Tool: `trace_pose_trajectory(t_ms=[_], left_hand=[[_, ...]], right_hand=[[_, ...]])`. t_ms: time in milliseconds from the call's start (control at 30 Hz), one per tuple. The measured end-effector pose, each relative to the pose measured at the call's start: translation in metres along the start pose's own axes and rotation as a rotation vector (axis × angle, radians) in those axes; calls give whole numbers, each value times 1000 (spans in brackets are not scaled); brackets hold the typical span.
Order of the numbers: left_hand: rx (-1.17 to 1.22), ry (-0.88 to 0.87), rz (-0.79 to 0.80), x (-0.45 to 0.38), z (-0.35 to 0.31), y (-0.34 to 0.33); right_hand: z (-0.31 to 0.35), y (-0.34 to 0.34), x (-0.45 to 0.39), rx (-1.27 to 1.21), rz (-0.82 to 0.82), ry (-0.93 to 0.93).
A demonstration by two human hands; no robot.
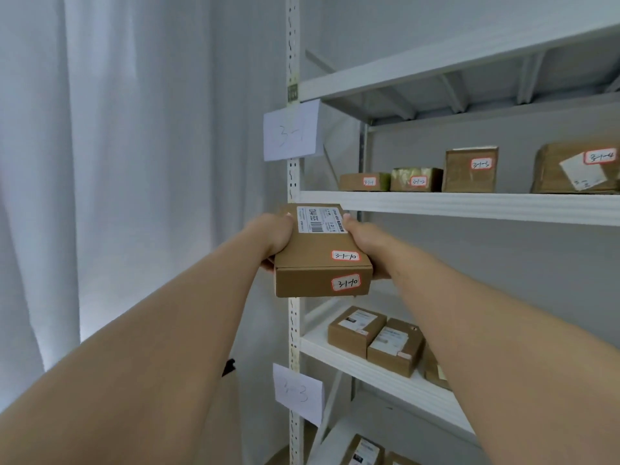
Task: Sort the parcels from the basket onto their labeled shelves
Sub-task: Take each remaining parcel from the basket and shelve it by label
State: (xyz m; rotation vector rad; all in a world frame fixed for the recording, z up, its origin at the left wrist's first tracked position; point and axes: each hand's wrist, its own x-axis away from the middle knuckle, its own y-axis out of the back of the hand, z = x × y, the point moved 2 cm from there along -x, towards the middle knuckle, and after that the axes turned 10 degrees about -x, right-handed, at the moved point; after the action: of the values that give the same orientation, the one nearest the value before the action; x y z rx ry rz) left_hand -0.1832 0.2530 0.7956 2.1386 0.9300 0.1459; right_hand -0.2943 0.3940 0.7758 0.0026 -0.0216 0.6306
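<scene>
A flat brown cardboard parcel [318, 260] is held up in front of the white shelf rack, just below the edge of the shelf [469, 206] marked by a paper label "3-1" [291, 135]. It carries a white shipping label and two red-bordered stickers reading "3-1-10". My left hand [275, 237] grips its left side and my right hand [365, 245] grips its right side, fingers underneath. The basket is out of view.
Several brown parcels [469, 171] with red-bordered stickers stand on the "3-1" shelf, toward the back. More parcels [375, 340] lie on the shelf below and on the lowest one. A paper label "3-3" [298, 394] hangs on the upright post [294, 330]. White curtains hang at the left.
</scene>
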Motion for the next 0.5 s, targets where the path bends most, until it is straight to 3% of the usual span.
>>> trace_pose_trajectory(t_ms=[300,500], left_hand=[[32,-71,-143,-10,42,89],[83,-134,-77,-18,31,83]], right_hand=[[37,-94,8,11,-42,150],[47,-84,17,52,-185,172]])
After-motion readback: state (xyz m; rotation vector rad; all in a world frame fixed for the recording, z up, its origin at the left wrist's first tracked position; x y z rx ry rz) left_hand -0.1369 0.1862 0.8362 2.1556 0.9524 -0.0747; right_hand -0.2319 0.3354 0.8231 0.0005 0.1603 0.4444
